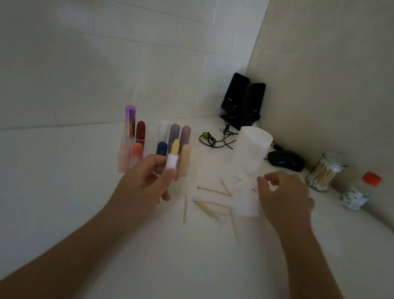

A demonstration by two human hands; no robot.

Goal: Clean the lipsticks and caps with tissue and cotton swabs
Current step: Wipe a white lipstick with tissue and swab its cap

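Between the thumb and curled fingers of the left hand [149,180] stands the yellow lipstick [173,157], uncapped and upright, its white base gripped and its tip above the fingertips. Just beyond these fingers the other lipsticks [140,140] stand in rows, and between both hands the used cotton swabs [209,207] lie scattered on the table [53,190]. The right hand [284,198] pinches the top of a crumpled tissue [244,204] with curled fingers, the tissue hanging below them, and the tissue roll [251,148] stands just behind.
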